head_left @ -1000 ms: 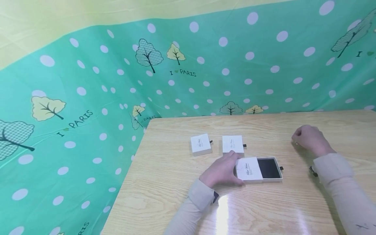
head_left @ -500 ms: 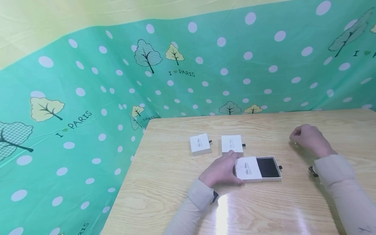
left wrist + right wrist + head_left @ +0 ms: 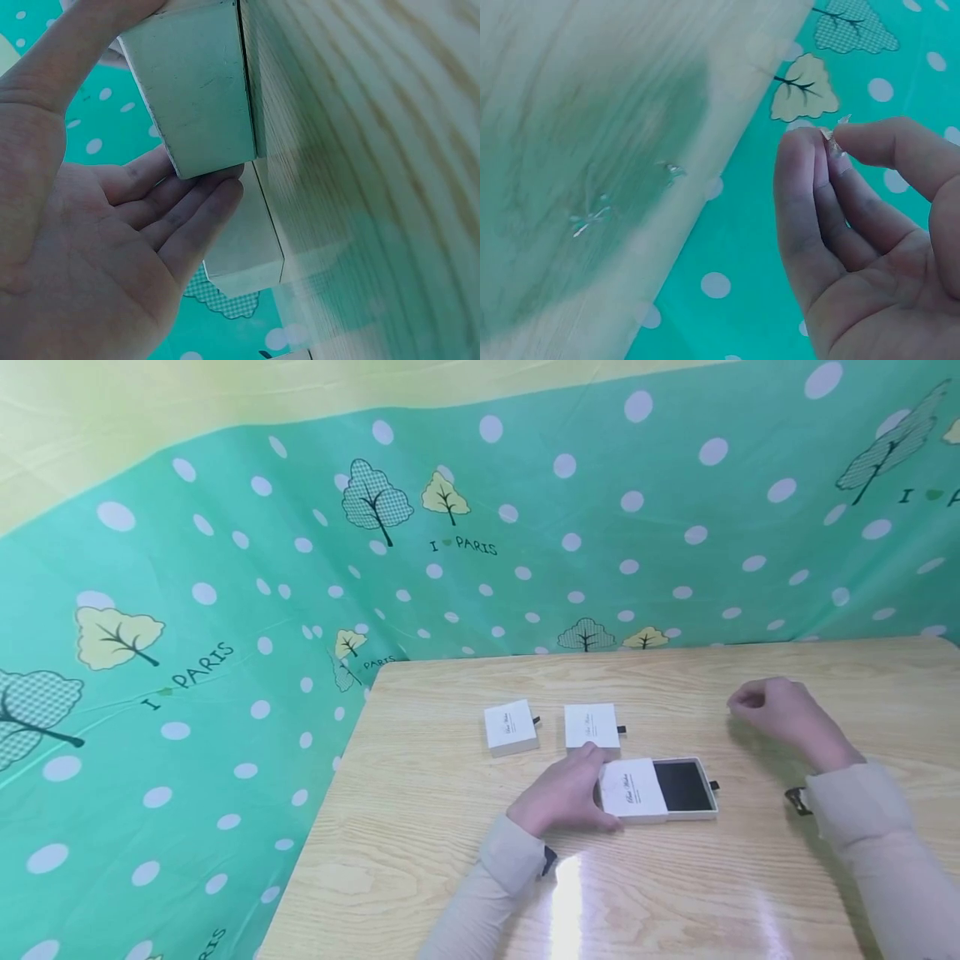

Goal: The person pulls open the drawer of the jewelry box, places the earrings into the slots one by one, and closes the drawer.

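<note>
While both sleeves reach over the wood: the person's two hands work at separate spots on the pale wood-grain table [image 3: 450,860].
Left hand: the left hand [image 3: 561,793] lies on the table against the near end of a white cardboard drawer box with its sleeve slid partway off [image 3: 633,791]; in the left wrist view the thumb lies over the box top and the nearly straight fingers [image 3: 187,217] lie under and beside its end wall [image 3: 196,90], holding it between them.
Drawer box: it lies flat on the table, its black-lined tray [image 3: 682,785] drawn out to the right, a small dark pull tab at that end.
Right hand: the right hand [image 3: 776,710] hovers just above the table, well apart from the open box; thumb and fingertips [image 3: 832,146] meet in a pinch on a tiny clear glinting object [image 3: 832,135], too small to identify.
On the table under it: two small glinting bits [image 3: 592,219] lie on the wood.
Behind: two closed small white square boxes [image 3: 512,727] [image 3: 592,727] sit side by side, just apart.
Backdrop: a green cloth with white dots and trees [image 3: 225,568].
</note>
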Demonstrator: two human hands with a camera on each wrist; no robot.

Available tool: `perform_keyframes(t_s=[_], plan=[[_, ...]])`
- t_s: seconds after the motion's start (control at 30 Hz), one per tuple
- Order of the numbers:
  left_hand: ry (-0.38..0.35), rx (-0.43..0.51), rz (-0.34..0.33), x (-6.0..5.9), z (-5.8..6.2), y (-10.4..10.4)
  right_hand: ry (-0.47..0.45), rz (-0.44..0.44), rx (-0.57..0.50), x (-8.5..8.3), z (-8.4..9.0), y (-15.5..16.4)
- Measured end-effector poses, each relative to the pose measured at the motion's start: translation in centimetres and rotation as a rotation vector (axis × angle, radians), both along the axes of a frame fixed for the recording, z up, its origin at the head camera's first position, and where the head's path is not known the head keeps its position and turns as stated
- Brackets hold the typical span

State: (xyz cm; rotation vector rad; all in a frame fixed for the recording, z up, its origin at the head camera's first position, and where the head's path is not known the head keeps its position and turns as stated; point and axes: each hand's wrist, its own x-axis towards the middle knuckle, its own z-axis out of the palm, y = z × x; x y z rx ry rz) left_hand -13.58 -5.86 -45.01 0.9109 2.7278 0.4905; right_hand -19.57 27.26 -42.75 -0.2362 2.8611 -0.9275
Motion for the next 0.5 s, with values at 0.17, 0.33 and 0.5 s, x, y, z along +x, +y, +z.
perform_keyframes(t_s=[0.17,0.33,0.5], plan=[[-0.007,0.004,0.008,0.0,0.0,0.0,0.023,0.020,-0.027,0.5,0.4,-0.5],[-0.013,0.007,0.012,0.0,0.0,0.0,0.062,0.035,-0.045,1.0,0.7,-1.0],[-0.006,0.006,0.010,-0.1,-0.1,0.0,0.099,0.053,-0.062,1.7,1.2,-1.6]])
